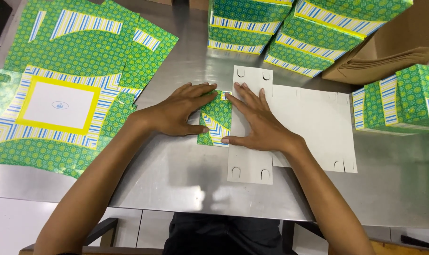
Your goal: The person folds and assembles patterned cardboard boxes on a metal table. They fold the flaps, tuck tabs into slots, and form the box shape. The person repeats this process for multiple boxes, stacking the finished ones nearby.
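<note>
The folded green patterned flap (216,119) lies on the white cardboard blank (313,123), mid-table, and I press it flat. My left hand (181,111) is spread open, fingertips and thumb on the flap's left side. My right hand (257,120) lies open too, palm down, thumb on its lower edge. Flat printed sheets (72,71) lie left, finished green boxes (294,28) behind on the steel table (176,174).

The box blank (313,118) lies flat on the steel table, plain grey-white side up, with slotted tabs at its near and far edges. Its left flap (216,119) is folded over onto it, showing a green patterned face with blue, white and yellow stripes.
</note>
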